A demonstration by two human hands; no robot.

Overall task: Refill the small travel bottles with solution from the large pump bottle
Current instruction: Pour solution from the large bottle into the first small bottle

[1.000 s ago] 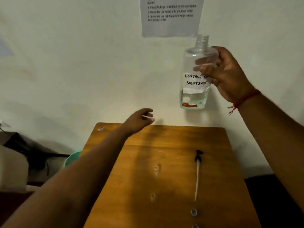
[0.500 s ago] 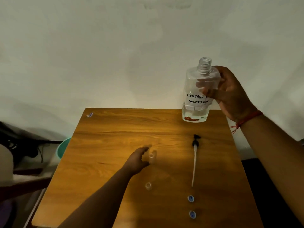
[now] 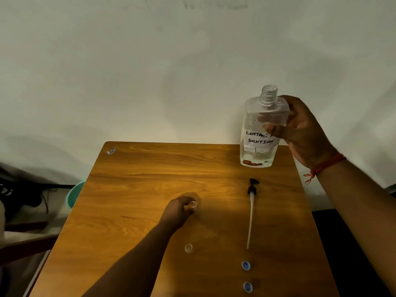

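I see a plain room at home: a wooden desk (image 3: 132, 200) under my left hand (image 3: 179, 211), bare wall (image 3: 150, 71) beyond, teal tub (image 3: 76, 196) off its left.

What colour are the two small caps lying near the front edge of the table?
Blue, both caps; seen best in the head view, below the pump tube's tip.

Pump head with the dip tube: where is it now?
The pump head lies flat on the table, right of centre, tube pointing toward the person, below the large bottle and above two blue caps.
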